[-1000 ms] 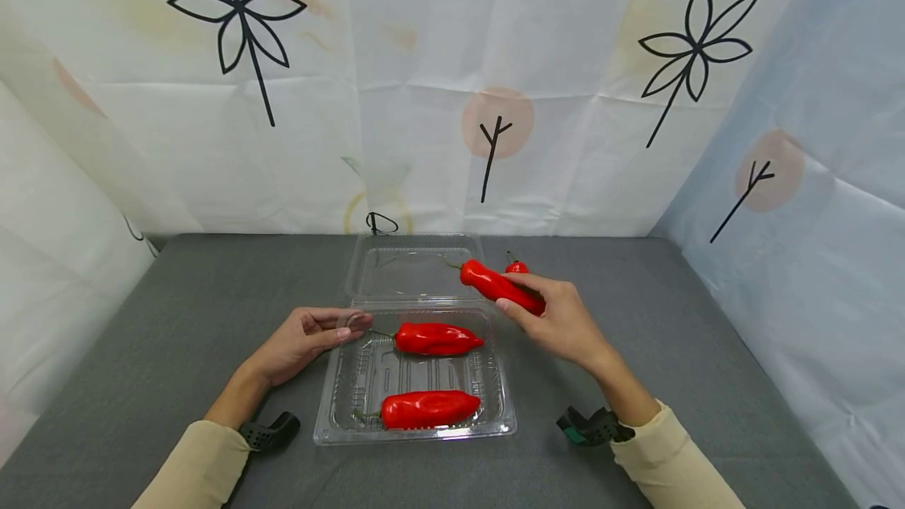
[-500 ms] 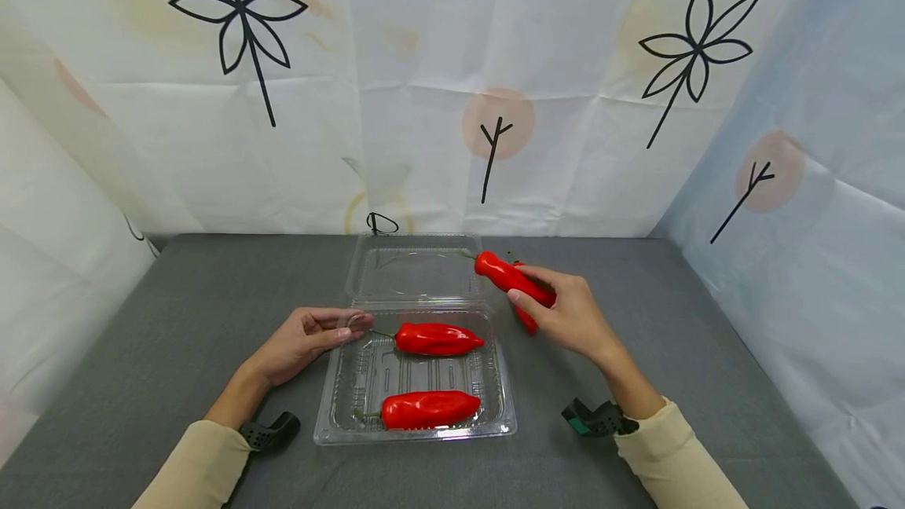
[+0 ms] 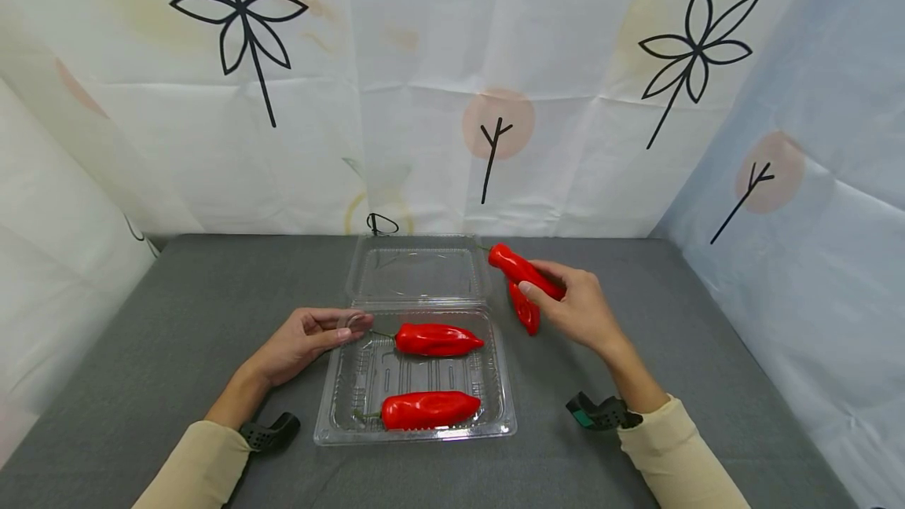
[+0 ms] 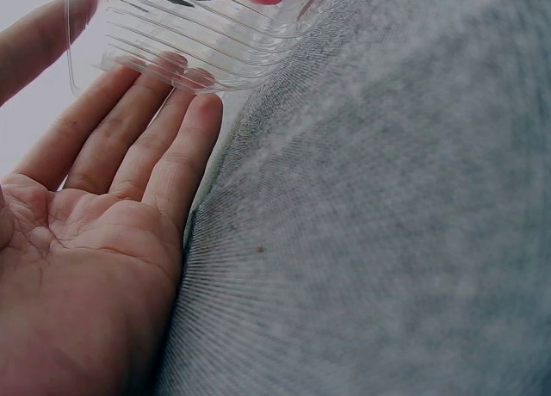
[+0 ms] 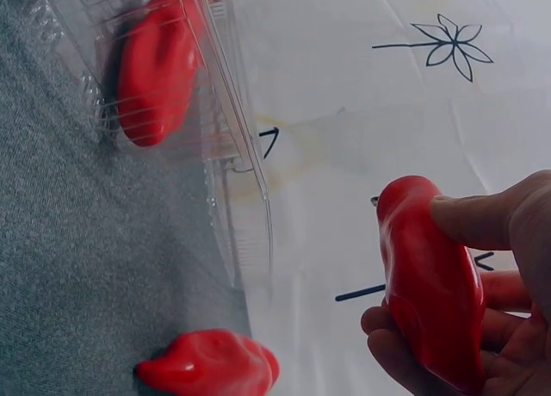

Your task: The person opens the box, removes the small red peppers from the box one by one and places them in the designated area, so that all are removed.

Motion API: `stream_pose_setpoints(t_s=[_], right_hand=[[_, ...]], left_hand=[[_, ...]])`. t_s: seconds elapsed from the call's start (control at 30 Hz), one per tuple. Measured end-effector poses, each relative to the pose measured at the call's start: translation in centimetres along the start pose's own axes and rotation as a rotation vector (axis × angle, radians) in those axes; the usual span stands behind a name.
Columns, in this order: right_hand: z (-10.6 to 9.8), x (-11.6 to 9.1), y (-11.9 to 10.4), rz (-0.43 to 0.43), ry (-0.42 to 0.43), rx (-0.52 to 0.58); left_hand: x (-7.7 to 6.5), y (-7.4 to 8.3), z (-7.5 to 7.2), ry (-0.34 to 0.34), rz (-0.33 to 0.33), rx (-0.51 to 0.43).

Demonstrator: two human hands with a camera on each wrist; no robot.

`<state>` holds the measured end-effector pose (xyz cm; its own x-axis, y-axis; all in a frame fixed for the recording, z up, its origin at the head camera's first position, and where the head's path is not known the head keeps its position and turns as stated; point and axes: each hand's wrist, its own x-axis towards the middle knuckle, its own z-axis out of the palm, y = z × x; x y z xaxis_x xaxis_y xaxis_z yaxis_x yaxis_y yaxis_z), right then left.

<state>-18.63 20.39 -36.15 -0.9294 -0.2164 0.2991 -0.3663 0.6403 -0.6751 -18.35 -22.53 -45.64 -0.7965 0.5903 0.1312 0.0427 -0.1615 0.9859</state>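
Note:
My right hand (image 3: 576,309) grips a red pepper (image 3: 519,267) between thumb and fingers, raised to the right of the hinged lid. In the right wrist view the held pepper (image 5: 426,284) shows close up. Partly behind it in the head view, another red pepper (image 3: 523,311) lies on the table. Two red peppers lie crosswise in a clear plastic clamshell container (image 3: 323,415): one (image 3: 436,339) towards the back, one (image 3: 429,410) towards the front. My left hand (image 3: 300,340) is at the container's back left corner, its straight fingers (image 4: 176,159) touching the clear wall.
The container's lid (image 3: 417,265) lies folded back, away from me. A grey cloth (image 3: 212,281) covers the table. White patterned curtains (image 3: 424,132) stand along the back and both sides.
My right hand has carried its pepper right and away from the container, uncovering more of the pepper on the table. My left hand and the container have stayed put.

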Motion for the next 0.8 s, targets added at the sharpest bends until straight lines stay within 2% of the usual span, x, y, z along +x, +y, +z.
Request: stream_pose_setpoints(t_s=[0.43, 0.8], right_hand=[[-0.4, 0.4, 1.3, 0.016, 0.047, -0.002], [-0.7, 0.7, 2.3, 0.096, 0.077, 0.019]], left_hand=[[0.0, 0.0, 0.0, 0.006, -0.005, 0.005], [0.0, 0.0, -0.1, -0.012, 0.012, -0.015]])
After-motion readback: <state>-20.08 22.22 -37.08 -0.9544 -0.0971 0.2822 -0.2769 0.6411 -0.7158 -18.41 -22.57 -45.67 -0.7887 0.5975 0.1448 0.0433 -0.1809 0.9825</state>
